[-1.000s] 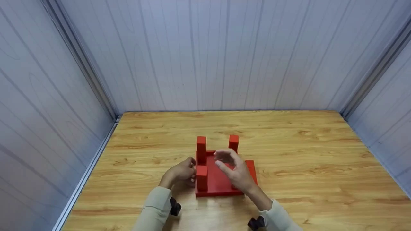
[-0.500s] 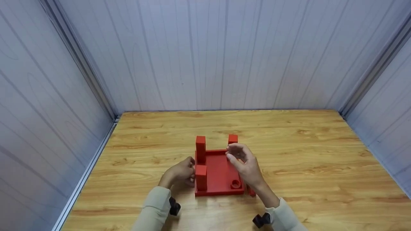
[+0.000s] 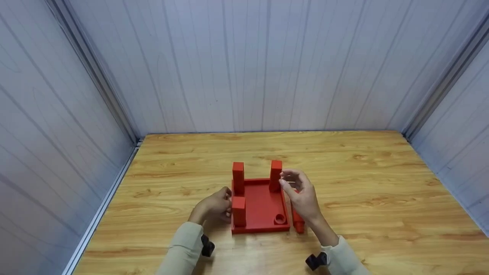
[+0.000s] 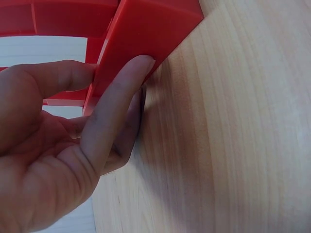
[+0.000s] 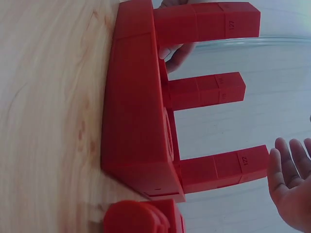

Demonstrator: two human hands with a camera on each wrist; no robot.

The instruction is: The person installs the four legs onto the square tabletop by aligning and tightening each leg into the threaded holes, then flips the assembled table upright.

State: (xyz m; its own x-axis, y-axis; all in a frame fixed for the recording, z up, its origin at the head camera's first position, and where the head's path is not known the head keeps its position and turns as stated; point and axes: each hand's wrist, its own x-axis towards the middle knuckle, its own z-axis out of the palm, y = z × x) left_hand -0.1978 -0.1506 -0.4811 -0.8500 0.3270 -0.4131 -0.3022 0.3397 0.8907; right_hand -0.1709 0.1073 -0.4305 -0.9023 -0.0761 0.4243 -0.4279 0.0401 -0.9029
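A red plastic piece like an upturned toy table (image 3: 261,208) lies on the wooden tabletop, with posts upright at three corners. Its near right corner bears a round socket (image 3: 280,219). My left hand (image 3: 216,205) grips the left edge; in the left wrist view a fingertip (image 4: 141,65) presses the red side wall (image 4: 150,29). Beside the far right post (image 3: 276,175) is my right hand (image 3: 301,194), fingers loosely curved, holding nothing. In the right wrist view that hand (image 5: 294,184) is right at the post's end. Partly hidden beneath it, a loose red post (image 3: 298,219) lies alongside the base.
The wooden tabletop (image 3: 382,198) stretches around the red piece on all sides. Pale panel walls (image 3: 244,68) stand behind and at both sides. A black wrist camera (image 3: 207,245) sits at the left cuff, another (image 3: 316,262) at the right.
My right hand has moved rightward from over the base to beside the far right post. The corner socket and loose post now show. My left hand stays at the left edge.
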